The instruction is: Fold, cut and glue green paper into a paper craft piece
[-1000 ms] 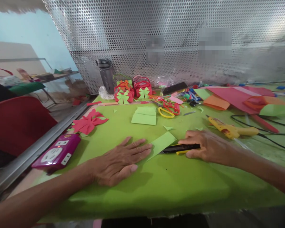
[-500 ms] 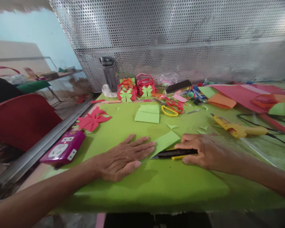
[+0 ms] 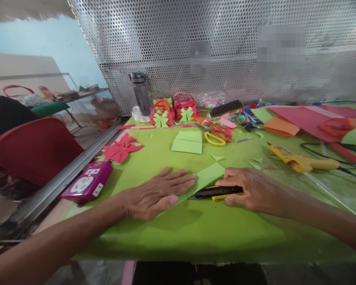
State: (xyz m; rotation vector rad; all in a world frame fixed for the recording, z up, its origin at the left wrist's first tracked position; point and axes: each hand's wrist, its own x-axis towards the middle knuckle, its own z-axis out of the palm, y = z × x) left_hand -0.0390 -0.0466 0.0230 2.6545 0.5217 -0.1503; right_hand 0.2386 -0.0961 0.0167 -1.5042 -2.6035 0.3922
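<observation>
My left hand (image 3: pixel 158 194) lies flat with fingers stretched over a strip of light green paper (image 3: pixel 209 175), pressing it to the green-covered table (image 3: pixel 213 231). In my right hand (image 3: pixel 245 188) is a yellow and black utility knife (image 3: pixel 216 192), held low and almost level. Its blade points left and lies along the paper's near edge, close to my left fingertips. My right fingers are also by the strip's right end; whether they touch it I cannot tell. Part of the paper is hidden under my left hand. Beyond it rests a folded light green paper piece (image 3: pixel 186 145).
A yellow glue gun (image 3: pixel 302 160) with its cord lies at the right. Scissors (image 3: pixel 216 138), red paper bags (image 3: pixel 161 114) and a bottle (image 3: pixel 141 95) stand or lie further back. Left are a red paper flower (image 3: pixel 121 148) and a purple power socket box (image 3: pixel 87 183). A perforated metal panel (image 3: pixel 166 39) rises behind.
The camera view has shifted slightly, so the background sits further right. Both hands, the paper strip and the utility knife keep nearly the same places relative to each other.
</observation>
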